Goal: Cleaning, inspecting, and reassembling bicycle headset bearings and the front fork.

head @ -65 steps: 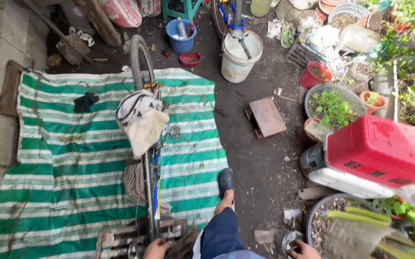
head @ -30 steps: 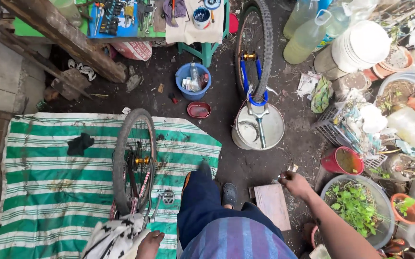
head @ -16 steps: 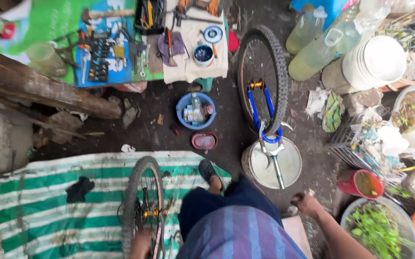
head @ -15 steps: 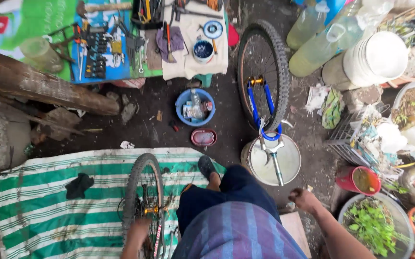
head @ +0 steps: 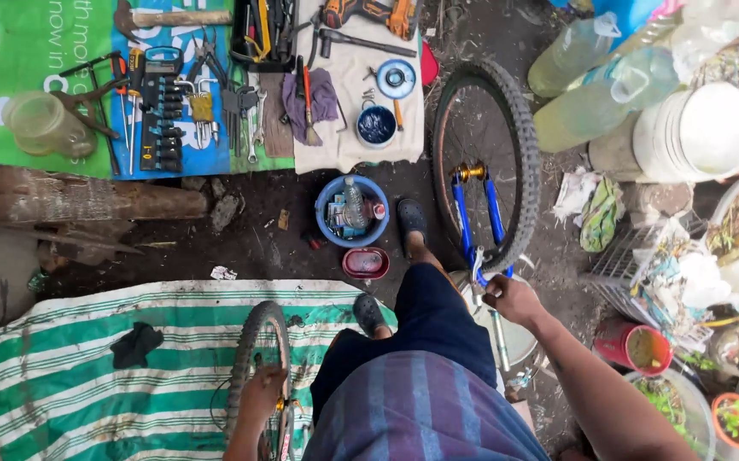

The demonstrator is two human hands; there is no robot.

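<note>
Left hand (head: 260, 394) clenched on rim of loose wheel (head: 254, 376), upright on striped mat (head: 79, 367). Right hand (head: 513, 299) grasping blue fork (head: 472, 230) just below its wheel (head: 487, 162), over white bucket (head: 506, 337). Wheels look stiff and light but prone to roll; rim or fork legs give the best hold. Blue bowl (head: 352, 211) and pots (head: 634, 348) crowd right grip; open mat left of left grip.

Tools (head: 190, 102) lie on a green mat at upper left, a blue bowl (head: 352, 211) sits at centre, and white buckets (head: 694, 132) crowd potted plants (head: 732, 414) at right.
</note>
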